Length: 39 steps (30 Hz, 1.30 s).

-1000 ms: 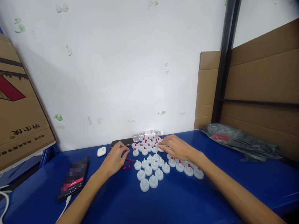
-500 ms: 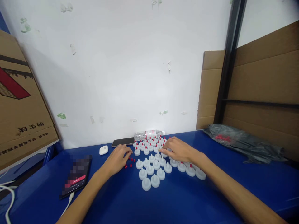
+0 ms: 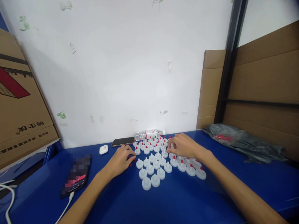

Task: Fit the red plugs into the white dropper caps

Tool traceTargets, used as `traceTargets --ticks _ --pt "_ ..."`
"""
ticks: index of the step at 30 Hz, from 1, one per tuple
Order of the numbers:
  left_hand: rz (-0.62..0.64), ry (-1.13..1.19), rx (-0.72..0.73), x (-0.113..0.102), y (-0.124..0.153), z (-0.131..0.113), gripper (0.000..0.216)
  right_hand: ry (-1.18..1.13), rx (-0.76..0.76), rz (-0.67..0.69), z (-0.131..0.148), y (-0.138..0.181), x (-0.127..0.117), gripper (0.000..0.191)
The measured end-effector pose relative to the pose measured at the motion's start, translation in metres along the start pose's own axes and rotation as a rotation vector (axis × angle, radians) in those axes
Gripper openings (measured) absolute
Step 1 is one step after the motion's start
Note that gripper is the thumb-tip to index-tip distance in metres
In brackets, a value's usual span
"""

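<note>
My left hand [image 3: 121, 159] is low over a few small red tips [image 3: 131, 165] on the blue table. Its thumb and fingers are curled toward each other; what lies between them is hidden. To its right stand several white nozzle caps [image 3: 150, 169] with bare spouts, flat side down. My right hand [image 3: 183, 145] reaches over the right part of the group, fingers bent and close together beside a white nozzle cap [image 3: 164, 153]. Whatever its fingertips hold cannot be made out. White caps with red tips on their spouts [image 3: 191, 170] stand behind and below this hand.
A clear water bottle [image 3: 149, 134] lies along the wall, beside a dark phone [image 3: 122, 142] and a white earbud case [image 3: 103, 149]. Another phone [image 3: 77, 177] with a cable [image 3: 66, 207] lies left. A grey plastic bag [image 3: 245, 144] and cardboard [image 3: 263, 74] are at right.
My right hand has moved right and slightly up, off the middle nozzle caps. My left hand has shifted slightly right and covers more of the red tips.
</note>
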<state>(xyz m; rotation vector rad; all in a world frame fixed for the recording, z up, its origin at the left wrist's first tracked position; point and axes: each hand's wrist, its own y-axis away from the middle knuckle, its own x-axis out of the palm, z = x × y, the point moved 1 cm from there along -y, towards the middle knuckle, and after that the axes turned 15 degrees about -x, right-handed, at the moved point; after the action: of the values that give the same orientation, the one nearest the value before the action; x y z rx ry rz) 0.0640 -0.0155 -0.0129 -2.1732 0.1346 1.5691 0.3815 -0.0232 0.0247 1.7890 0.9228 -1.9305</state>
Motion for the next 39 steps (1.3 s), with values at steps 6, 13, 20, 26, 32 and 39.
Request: traceTargets --ticks 6,13,20,26,32,39 --pt "-0.004 0.009 0.022 0.003 -0.001 0.002 0.024 -0.127 -0.039 0.102 0.001 0.006 -0.002 0.031" --pt "0.02 0.003 0.007 0.006 -0.001 0.001 0.022 -0.256 -0.063 0.065 0.002 0.007 -0.008 0.033" --pt "-0.002 -0.005 0.009 0.007 -0.001 0.002 0.021 -0.444 -0.044 0.199 -0.014 0.012 0.002 0.03" --pt "-0.007 -0.009 0.021 0.008 -0.001 0.004 0.019 -0.414 0.008 0.196 -0.015 0.01 0.006 0.02" --pt "0.002 -0.03 -0.004 0.006 -0.001 0.002 0.02 -0.196 0.082 0.165 -0.015 0.008 0.004 0.011" --pt "-0.093 0.01 -0.023 -0.004 0.004 -0.011 0.031 -0.258 0.0 0.046 -0.007 0.007 -0.004 0.03"
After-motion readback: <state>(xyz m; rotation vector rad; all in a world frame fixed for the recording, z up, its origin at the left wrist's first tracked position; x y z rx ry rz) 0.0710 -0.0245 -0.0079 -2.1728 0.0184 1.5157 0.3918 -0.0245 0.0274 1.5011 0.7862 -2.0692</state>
